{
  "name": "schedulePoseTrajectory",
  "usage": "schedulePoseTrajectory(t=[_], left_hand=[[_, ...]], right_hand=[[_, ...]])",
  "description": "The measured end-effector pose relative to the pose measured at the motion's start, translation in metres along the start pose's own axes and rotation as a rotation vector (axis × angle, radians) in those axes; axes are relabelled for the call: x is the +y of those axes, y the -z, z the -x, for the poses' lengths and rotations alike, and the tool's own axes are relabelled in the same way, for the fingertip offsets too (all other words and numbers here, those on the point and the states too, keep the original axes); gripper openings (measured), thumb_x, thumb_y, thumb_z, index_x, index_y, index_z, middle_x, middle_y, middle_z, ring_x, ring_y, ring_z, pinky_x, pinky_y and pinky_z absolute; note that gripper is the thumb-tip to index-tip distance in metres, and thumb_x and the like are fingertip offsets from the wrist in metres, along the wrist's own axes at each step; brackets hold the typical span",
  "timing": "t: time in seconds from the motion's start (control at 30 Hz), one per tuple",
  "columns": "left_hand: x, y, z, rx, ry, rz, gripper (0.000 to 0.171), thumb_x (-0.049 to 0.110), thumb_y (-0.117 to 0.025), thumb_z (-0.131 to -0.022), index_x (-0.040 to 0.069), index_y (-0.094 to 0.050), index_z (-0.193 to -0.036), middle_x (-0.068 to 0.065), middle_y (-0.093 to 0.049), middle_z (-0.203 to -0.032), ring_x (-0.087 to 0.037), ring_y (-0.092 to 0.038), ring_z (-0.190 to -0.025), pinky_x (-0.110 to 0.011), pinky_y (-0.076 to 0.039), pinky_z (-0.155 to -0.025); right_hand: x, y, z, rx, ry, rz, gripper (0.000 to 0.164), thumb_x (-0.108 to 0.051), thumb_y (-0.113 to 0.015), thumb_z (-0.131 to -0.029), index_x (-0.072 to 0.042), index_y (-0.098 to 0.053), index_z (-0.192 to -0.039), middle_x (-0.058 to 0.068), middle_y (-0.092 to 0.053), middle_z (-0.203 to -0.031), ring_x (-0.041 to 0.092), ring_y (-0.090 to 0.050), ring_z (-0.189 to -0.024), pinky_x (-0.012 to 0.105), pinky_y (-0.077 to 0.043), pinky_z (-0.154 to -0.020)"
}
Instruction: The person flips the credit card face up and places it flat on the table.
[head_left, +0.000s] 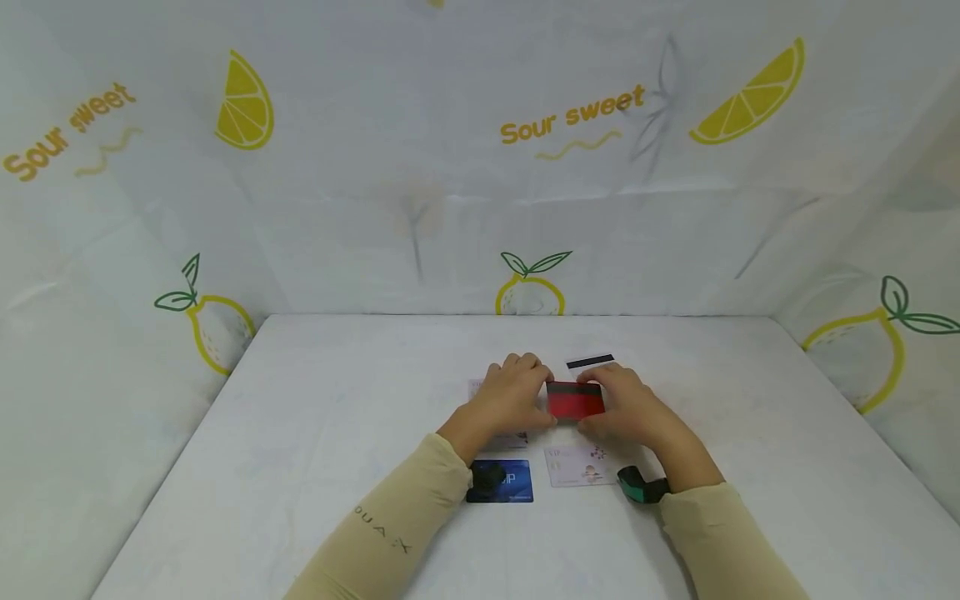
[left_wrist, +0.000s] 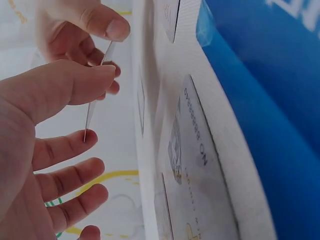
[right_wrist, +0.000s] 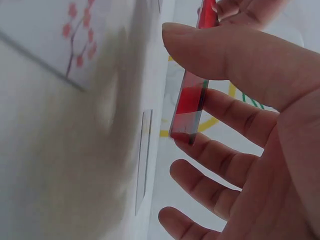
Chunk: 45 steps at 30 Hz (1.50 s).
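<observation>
Both hands hold a red card [head_left: 575, 402] with a dark stripe above the table, one at each end. My left hand [head_left: 512, 398] pinches its left end between thumb and fingers. At the right end, the thumb and fingers of my right hand [head_left: 624, 405] do the same. Seen from the left wrist, the card [left_wrist: 91, 114] is nearly edge-on, with the left thumb overlapping it. The right wrist view shows its glossy red face [right_wrist: 191, 100] running under the right thumb. The remaining fingers of each hand are spread apart.
Below the hands lie a blue card [head_left: 517, 481] and a pale flowered card [head_left: 573, 467]. Another pale card [head_left: 513, 441] is partly hidden under the left hand. A white card with a black stripe [head_left: 590, 362] lies behind the right hand. Lemon-printed cloth [head_left: 450, 167] hangs behind the table.
</observation>
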<state>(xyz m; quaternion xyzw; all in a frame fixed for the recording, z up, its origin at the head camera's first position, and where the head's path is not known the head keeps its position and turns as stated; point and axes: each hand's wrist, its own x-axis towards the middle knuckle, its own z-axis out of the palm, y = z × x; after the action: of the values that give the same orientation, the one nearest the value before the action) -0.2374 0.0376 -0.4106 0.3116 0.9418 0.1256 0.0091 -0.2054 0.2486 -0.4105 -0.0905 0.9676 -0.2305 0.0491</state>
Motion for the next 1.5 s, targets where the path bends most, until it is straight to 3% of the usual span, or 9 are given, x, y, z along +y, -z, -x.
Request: schedulePoseTrajectory(t=[0.37, 0.57, 0.73, 0.9, 1.17, 1.37, 1.5], left_hand=[[0.005, 0.004, 0.002, 0.021, -0.052, -0.025, 0.052, 0.05, -0.077, -0.079, 0.023, -0.062, -0.121, 0.005, -0.054, -0.122, -0.018, -0.048, -0.115, -0.038, -0.044, -0.086], [0.006, 0.005, 0.002, 0.039, -0.05, -0.035, 0.054, 0.052, -0.076, -0.079, 0.023, -0.062, -0.123, 0.004, -0.055, -0.123, -0.018, -0.049, -0.115, -0.037, -0.045, -0.087], [0.005, 0.004, 0.0, 0.044, -0.051, -0.014, 0.055, 0.052, -0.075, -0.08, 0.024, -0.06, -0.125, 0.004, -0.056, -0.124, -0.019, -0.049, -0.116, -0.038, -0.046, -0.088], [0.002, 0.005, 0.0, 0.038, -0.053, 0.014, 0.063, 0.053, -0.075, -0.08, 0.022, -0.057, -0.132, 0.003, -0.054, -0.128, -0.02, -0.048, -0.12, -0.04, -0.046, -0.09], [0.001, 0.004, 0.0, 0.01, -0.05, 0.043, 0.069, 0.055, -0.077, -0.077, 0.02, -0.057, -0.133, 0.002, -0.053, -0.129, -0.022, -0.048, -0.122, -0.043, -0.045, -0.09], [0.0, 0.002, 0.0, -0.004, -0.046, 0.071, 0.066, 0.055, -0.077, -0.077, 0.02, -0.059, -0.13, 0.003, -0.053, -0.128, -0.021, -0.048, -0.118, -0.042, -0.044, -0.089], [0.0, 0.001, 0.001, 0.0, -0.05, 0.092, 0.059, 0.053, -0.077, -0.078, 0.021, -0.061, -0.125, 0.004, -0.054, -0.127, -0.019, -0.049, -0.114, -0.041, -0.045, -0.087]], right_hand=[[-0.026, -0.005, 0.004, 0.08, 0.098, 0.068, 0.057, -0.024, -0.083, -0.075, -0.012, -0.061, -0.126, 0.017, -0.055, -0.13, 0.039, -0.046, -0.121, 0.066, -0.04, -0.095], [-0.03, -0.005, 0.005, 0.117, 0.114, 0.075, 0.054, -0.021, -0.083, -0.076, -0.01, -0.061, -0.124, 0.017, -0.055, -0.13, 0.039, -0.046, -0.12, 0.066, -0.04, -0.094], [-0.027, -0.003, 0.004, 0.095, 0.09, 0.018, 0.055, -0.02, -0.083, -0.077, -0.011, -0.059, -0.126, 0.015, -0.054, -0.132, 0.037, -0.047, -0.12, 0.061, -0.045, -0.095], [-0.021, 0.001, 0.003, 0.058, 0.081, -0.102, 0.057, -0.021, -0.08, -0.08, -0.01, -0.056, -0.13, 0.015, -0.053, -0.134, 0.037, -0.05, -0.12, 0.054, -0.05, -0.093], [-0.013, 0.007, 0.005, 0.01, 0.145, -0.429, 0.057, -0.02, -0.076, -0.086, -0.007, -0.049, -0.135, 0.015, -0.055, -0.135, 0.034, -0.052, -0.128, 0.06, -0.041, -0.1], [-0.012, 0.009, 0.005, -0.039, 0.173, -0.689, 0.053, -0.011, -0.073, -0.088, -0.002, -0.045, -0.132, 0.019, -0.05, -0.136, 0.039, -0.049, -0.131, 0.036, -0.05, -0.097], [-0.012, 0.009, 0.006, -0.055, 0.178, -0.781, 0.053, -0.009, -0.07, -0.088, 0.0, -0.043, -0.133, 0.021, -0.048, -0.136, 0.044, -0.047, -0.131, 0.023, -0.05, -0.091]])
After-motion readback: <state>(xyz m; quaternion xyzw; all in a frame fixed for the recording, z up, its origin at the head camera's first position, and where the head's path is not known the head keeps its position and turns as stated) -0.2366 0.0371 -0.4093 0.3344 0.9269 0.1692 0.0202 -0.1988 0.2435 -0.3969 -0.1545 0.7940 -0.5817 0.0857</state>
